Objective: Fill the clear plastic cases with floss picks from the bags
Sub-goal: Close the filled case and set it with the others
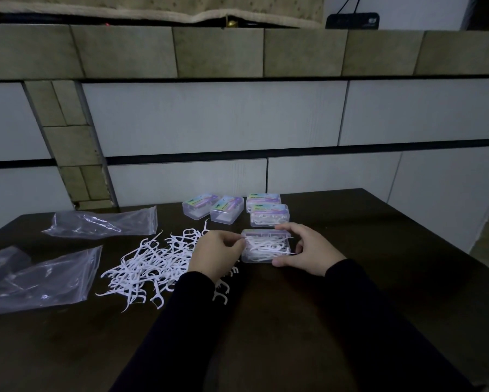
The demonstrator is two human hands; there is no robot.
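Head view shows the right hand [305,251] grasping the open clear plastic case [266,246] at centre frame, while the left hand [218,253] pinches white floss picks [150,264] into it. Risk, I think: picks sticking over the rim may spill onto the dark surface [266,321].

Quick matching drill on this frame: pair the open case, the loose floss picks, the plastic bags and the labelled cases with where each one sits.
1 open case
2 loose floss picks
3 plastic bags
4 labelled cases

A far edge of the table, lids on
B left end of the table
C heaped left of the left hand
D between both hands, gripped by the right hand

Pairs: 1-D, 2-C, 3-B, 4-A
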